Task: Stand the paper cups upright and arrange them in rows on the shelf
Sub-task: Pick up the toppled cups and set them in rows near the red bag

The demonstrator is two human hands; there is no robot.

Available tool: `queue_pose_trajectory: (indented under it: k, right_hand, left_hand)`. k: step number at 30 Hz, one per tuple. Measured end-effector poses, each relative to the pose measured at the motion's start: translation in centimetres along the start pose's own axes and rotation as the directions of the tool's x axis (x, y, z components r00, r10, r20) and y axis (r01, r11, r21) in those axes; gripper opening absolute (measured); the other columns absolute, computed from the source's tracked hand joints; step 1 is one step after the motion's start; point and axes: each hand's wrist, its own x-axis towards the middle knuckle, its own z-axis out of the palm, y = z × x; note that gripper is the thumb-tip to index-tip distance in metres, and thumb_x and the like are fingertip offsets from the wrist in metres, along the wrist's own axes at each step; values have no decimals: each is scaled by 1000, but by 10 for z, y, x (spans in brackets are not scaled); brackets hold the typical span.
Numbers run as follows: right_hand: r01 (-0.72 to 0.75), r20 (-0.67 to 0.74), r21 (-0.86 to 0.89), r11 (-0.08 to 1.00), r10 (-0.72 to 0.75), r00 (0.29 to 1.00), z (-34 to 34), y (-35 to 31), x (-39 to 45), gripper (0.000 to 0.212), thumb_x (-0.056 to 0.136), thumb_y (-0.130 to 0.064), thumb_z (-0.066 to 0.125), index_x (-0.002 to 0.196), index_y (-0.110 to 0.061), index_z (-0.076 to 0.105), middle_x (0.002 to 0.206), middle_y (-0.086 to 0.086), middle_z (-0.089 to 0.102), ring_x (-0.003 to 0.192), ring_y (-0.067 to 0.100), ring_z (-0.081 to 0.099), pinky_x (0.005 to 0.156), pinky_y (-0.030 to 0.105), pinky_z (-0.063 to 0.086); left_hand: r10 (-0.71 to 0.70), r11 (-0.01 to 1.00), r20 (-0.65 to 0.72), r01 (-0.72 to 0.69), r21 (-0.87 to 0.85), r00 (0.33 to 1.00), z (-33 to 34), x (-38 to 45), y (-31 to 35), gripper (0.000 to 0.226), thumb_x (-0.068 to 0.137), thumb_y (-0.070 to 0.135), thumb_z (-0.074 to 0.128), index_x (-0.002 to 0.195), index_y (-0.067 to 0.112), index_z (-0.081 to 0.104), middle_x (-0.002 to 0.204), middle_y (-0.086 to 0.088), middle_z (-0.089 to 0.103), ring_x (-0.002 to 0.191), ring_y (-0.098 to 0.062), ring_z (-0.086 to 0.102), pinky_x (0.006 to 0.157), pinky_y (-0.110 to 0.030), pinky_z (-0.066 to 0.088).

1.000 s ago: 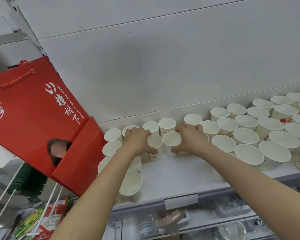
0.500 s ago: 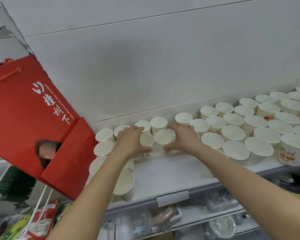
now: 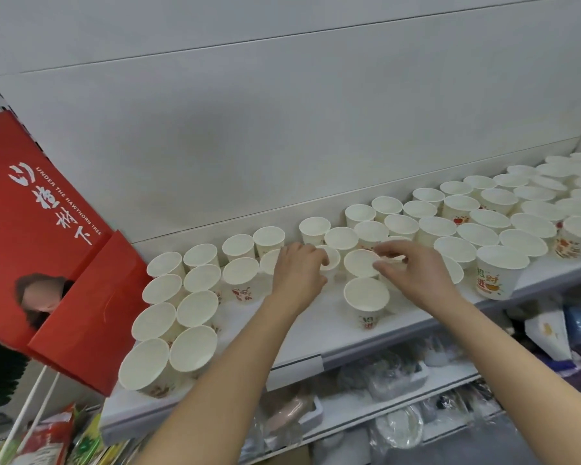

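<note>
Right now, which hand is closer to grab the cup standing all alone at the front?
Probably the right hand. It hovers just behind and beside the lone cup, while the left hand sits further left, its fingers curled on a small cup.

White paper cups (image 3: 366, 295), red print; red bag (image 3: 47, 236).

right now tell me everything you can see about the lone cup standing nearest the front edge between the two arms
The lone cup is a white paper cup, upright, mouth open and seemingly empty, with a rolled rim and a red and orange print low on its side. It stands on the white shelf apart from the rows, just in front of the cup under the right hand. No hand touches it.
</note>
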Motion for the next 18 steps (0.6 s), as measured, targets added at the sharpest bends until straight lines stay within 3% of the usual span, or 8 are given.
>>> queue_pose_trajectory:
  k: [3,8,11,15,18]
  right_hand:
    - [132,79,-1,991,-131,988,-14,12,-19,26,76,-24,78,101,-28,73,99,-17,68,95,3,56,80,14,39]
    - [433,192,-99,896,-410,892,-12,39,-34,35,65,-13,86,97,-24,74,97,-11,70,91,16,55,78,35,50]
    - [511,192,-88,855,-489,851,-3,44,-29,33,62,-13,88,91,-22,75,92,-10,71,87,21,58,73,37,49]
    - [573,154,-11,819,-565,811,9,40,-25,16,68,-22,83,80,-26,74,81,-15,70,81,17,57,74,33,36]
    - [546,123,78,834,-552,825,24,24,-26,11,69,-25,79,78,-27,74,78,-14,69,80,13,55,74,32,31]
  left_hand:
    - [-19,1000,-10,19,15,1000,2,7,3,13,87,24,64,98,26,70,108,5,67,105,-22,49,86,-28,29]
    - [-128,982,-220,91,-167,967,-20,-28,12,4,83,31,71,86,27,70,94,13,69,93,-16,53,82,-32,40]
    - [-245,951,-313,165,-260,918,-24,-76,14,8,81,27,76,86,26,70,93,15,68,90,-12,54,79,-30,42]
    - [-364,930,-325,326,-168,873,-31,-113,-8,9,80,26,78,84,26,70,92,15,68,89,-14,57,80,-34,44]
    - [-381,921,-268,388,-29,885,-42,-119,-23,4,81,27,75,83,26,72,90,11,70,87,-20,57,77,-38,45]
